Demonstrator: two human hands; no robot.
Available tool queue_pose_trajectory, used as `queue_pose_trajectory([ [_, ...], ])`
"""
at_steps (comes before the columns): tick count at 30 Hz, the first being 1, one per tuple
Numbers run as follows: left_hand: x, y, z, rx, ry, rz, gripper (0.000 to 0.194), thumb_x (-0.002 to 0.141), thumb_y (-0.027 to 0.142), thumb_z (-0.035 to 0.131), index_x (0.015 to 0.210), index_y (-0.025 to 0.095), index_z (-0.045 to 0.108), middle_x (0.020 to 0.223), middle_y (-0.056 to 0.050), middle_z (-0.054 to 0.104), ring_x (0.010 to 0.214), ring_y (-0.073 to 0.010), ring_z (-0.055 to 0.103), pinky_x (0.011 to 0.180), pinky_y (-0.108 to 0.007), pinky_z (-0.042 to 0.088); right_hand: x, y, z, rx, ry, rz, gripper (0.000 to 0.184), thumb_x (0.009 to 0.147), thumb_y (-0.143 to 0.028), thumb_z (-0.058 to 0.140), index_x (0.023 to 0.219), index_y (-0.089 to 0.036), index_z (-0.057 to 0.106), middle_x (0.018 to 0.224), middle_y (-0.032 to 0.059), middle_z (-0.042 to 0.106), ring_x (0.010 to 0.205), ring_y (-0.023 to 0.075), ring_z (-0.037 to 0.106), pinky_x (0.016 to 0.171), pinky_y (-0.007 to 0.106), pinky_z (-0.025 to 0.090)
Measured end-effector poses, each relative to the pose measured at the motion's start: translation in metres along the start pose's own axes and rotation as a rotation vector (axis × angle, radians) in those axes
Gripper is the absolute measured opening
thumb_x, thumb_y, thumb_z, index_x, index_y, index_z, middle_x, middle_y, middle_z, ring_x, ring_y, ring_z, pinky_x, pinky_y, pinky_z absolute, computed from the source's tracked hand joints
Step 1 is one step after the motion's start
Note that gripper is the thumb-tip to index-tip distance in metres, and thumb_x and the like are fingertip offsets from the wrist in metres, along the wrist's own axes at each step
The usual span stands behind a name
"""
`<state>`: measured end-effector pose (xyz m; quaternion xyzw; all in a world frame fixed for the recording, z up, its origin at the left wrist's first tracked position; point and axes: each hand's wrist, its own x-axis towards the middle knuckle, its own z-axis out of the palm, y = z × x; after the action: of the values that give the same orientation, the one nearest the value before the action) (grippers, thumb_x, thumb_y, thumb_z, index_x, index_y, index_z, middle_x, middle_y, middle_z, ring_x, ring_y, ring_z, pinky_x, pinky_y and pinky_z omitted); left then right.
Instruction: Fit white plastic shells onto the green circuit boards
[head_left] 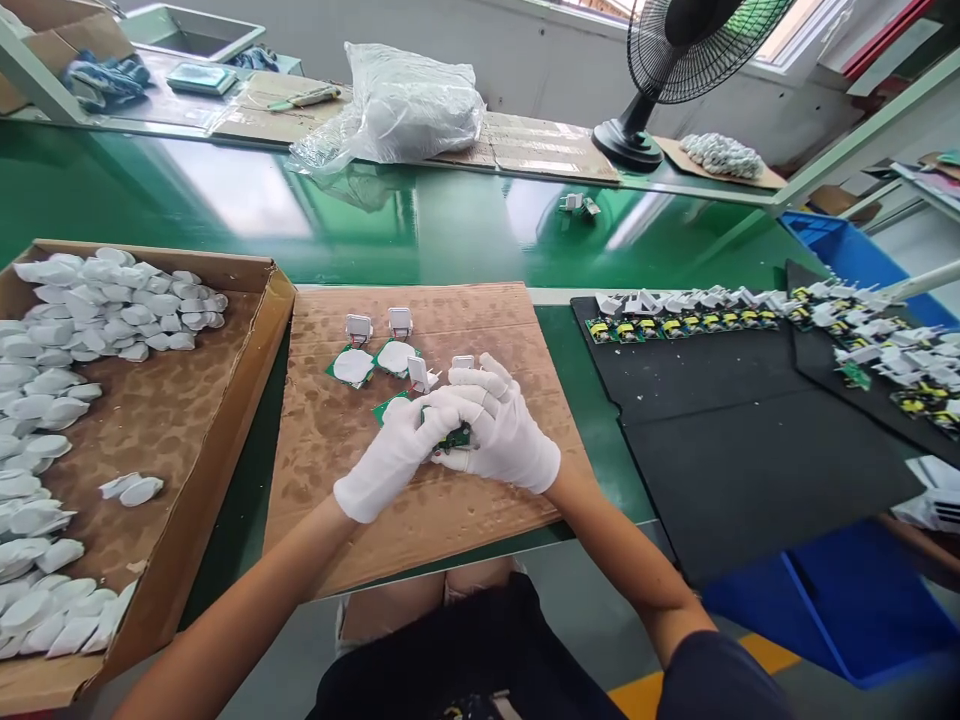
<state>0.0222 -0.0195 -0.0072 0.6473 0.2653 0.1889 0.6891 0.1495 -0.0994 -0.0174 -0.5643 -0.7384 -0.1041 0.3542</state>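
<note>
- Head view: white-gloved left hand (pixel 401 445) and right hand (pixel 506 430) meet, both closed around a green circuit board (pixel 456 437); exact finger grip partly hidden.
- Board sits over brown cardboard sheet (pixel 315 455).
- Just beyond hands: white-topped boards (pixel 352 367).
- Left: cardboard tray (pixel 221 440), white rounded pieces (pixel 141 490) inside.
- Right: black mat (pixel 720 450), populated boards (pixel 671 326) along far edge.
</note>
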Motion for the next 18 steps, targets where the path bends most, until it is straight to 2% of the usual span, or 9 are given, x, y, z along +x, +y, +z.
queue_pose_trajectory([
  [2, -0.002, -0.002, 0.001, 0.025, 0.074, -0.02, 0.026, 0.075, 0.041, 0.058, 0.071, 0.015, 0.059, 0.074, -0.001, 0.059, 0.071, -0.0142, 0.049, 0.07, -0.025, 0.041, 0.001, -0.001, 0.0, 0.051, -0.03, 0.043, 0.058, 0.072, -0.041, 0.064, 0.122, -0.021, 0.04, 0.115, 0.008, 0.056, 0.116, 0.0237, 0.045, 0.105, 0.05, 0.028],
  [5, -0.004, -0.005, 0.002, -0.091, 0.133, -0.064, 0.026, 0.075, 0.041, 0.058, 0.07, 0.016, 0.058, 0.071, -0.001, 0.057, 0.068, -0.0132, 0.048, 0.065, -0.024, 0.041, 0.002, -0.002, 0.002, 0.127, -0.093, 0.107, 0.081, 0.066, -0.052, 0.067, 0.13, -0.017, 0.032, 0.125, 0.0132, 0.049, 0.12, 0.0261, 0.042, 0.105, 0.05, 0.027],
  [6, -0.004, -0.006, 0.002, -0.143, 0.143, -0.08, 0.026, 0.074, 0.041, 0.059, 0.071, 0.016, 0.058, 0.071, -0.001, 0.057, 0.068, -0.0132, 0.048, 0.065, -0.023, 0.041, 0.002, -0.002, 0.003, 0.143, -0.113, 0.12, 0.081, 0.065, -0.053, 0.067, 0.13, -0.017, 0.032, 0.126, 0.0132, 0.049, 0.12, 0.0261, 0.042, 0.105, 0.05, 0.028],
  [8, -0.003, -0.005, 0.001, -0.246, 0.131, -0.124, 0.026, 0.073, 0.041, 0.06, 0.075, 0.015, 0.059, 0.073, -0.001, 0.057, 0.071, -0.0138, 0.049, 0.067, -0.024, 0.042, 0.0, -0.002, 0.006, 0.16, -0.142, 0.141, 0.069, 0.069, -0.047, 0.066, 0.126, -0.02, 0.037, 0.123, 0.0106, 0.052, 0.118, 0.0247, 0.044, 0.104, 0.048, 0.029],
  [11, -0.001, -0.001, 0.0, -0.333, 0.051, -0.173, 0.025, 0.071, 0.039, 0.062, 0.073, 0.015, 0.06, 0.076, -0.002, 0.059, 0.074, -0.0147, 0.051, 0.07, -0.025, 0.042, -0.002, -0.002, 0.01, 0.154, -0.136, 0.187, 0.056, 0.072, -0.04, 0.065, 0.12, -0.021, 0.045, 0.12, 0.0086, 0.055, 0.116, 0.0234, 0.046, 0.101, 0.043, 0.033],
  [14, -0.002, 0.003, 0.0, -0.183, 0.05, -0.143, 0.023, 0.068, 0.036, 0.066, 0.075, 0.015, 0.061, 0.08, -0.002, 0.06, 0.076, -0.015, 0.051, 0.068, -0.024, 0.042, -0.003, -0.005, 0.011, 0.146, -0.129, 0.199, 0.055, 0.072, -0.041, 0.065, 0.12, -0.021, 0.046, 0.121, 0.0084, 0.054, 0.114, 0.0231, 0.048, 0.1, 0.041, 0.034],
  [18, -0.006, 0.005, 0.001, -0.017, 0.062, -0.148, 0.022, 0.072, 0.036, 0.062, 0.075, 0.014, 0.059, 0.073, -0.002, 0.058, 0.072, -0.0147, 0.05, 0.063, -0.024, 0.041, -0.002, -0.01, 0.01, 0.136, -0.117, 0.234, 0.068, 0.071, -0.04, 0.066, 0.129, -0.018, 0.038, 0.124, 0.0091, 0.053, 0.115, 0.0233, 0.046, 0.098, 0.039, 0.036],
])
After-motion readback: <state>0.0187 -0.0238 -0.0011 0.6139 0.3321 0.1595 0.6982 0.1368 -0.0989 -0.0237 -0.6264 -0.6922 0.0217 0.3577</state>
